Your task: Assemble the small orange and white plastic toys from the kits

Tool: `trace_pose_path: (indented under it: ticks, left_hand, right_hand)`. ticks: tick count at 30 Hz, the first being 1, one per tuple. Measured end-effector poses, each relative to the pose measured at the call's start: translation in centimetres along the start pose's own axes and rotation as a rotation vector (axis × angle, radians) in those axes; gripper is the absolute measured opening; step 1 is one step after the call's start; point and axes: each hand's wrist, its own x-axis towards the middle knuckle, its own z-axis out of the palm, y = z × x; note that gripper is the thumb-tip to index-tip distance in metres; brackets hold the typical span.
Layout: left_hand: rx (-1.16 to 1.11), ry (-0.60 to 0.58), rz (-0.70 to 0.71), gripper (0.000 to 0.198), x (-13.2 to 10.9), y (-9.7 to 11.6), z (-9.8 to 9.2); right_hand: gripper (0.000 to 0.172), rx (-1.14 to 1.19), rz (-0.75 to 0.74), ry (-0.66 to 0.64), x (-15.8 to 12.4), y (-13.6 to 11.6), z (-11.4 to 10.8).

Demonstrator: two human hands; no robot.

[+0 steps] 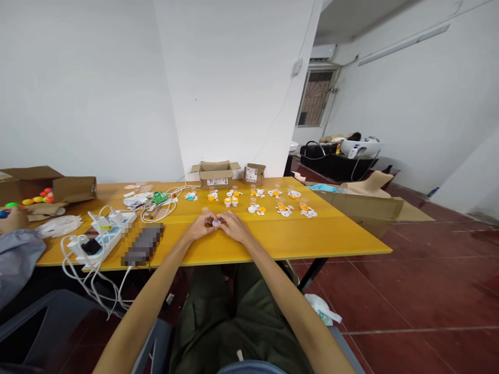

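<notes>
My left hand (201, 226) and my right hand (233, 227) meet over the front part of the yellow table (273, 239). Between their fingertips is a small whitish plastic piece (215, 223), gripped from both sides. Just beyond my hands stand orange and white assembled parts (231, 200). Several small groups of white and orange plastic parts (256, 209) lie farther back and to the right, some with clear cups. One group at the back left has a teal piece (191, 196).
An open cardboard box (217, 175) and a smaller box (254, 174) stand at the back. On the left are a power strip (111, 236) with cables, a blurred-out dark device (143, 245) and a box of coloured balls (74, 188). Another person's hand (14, 219) shows far left.
</notes>
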Motion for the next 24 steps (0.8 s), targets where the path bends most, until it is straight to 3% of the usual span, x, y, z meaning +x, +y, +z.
trace_pose_path:
  ticks: [24]
  left_hand:
    - [0.028,-0.007,-0.002,0.029,0.01,-0.33,-0.14]
  right_hand:
    - [0.010,0.000,0.014,0.018,0.13,0.52,0.55]
